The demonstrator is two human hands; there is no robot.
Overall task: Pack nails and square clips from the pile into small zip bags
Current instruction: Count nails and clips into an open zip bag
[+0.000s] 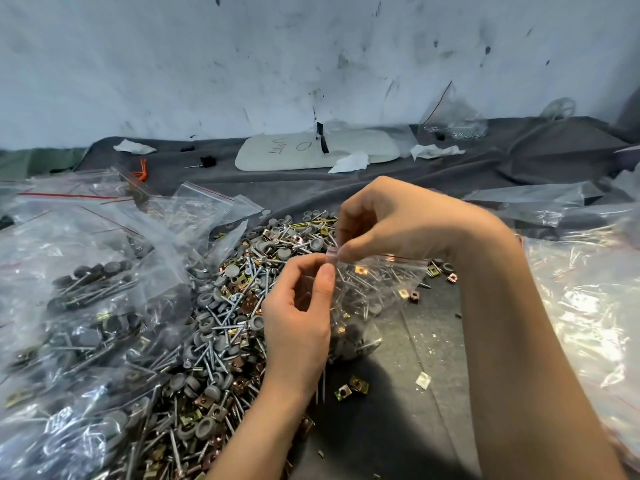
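- The right hand [398,223], its forearm entering from the lower right, pinches the red-lined top edge of a small zip bag [374,306] at centre frame.
- The left hand [298,313] pinches the same edge just below.
- The bag holds nails [384,276] and square clips [361,270], too tangled to count.
- The pile [221,341] spreads left of the hands on the grey tabletop [398,427].
- Filled bags [90,282] lie at the left.
- A white pad [311,152], upper centre, bears a handwritten "O"; its other marks are unreadable.

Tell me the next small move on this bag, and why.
Probably slide the right hand along the red zip strip, pinching it shut. It and the left hand both pinch one end of the zip bag, which already holds nails and clips.
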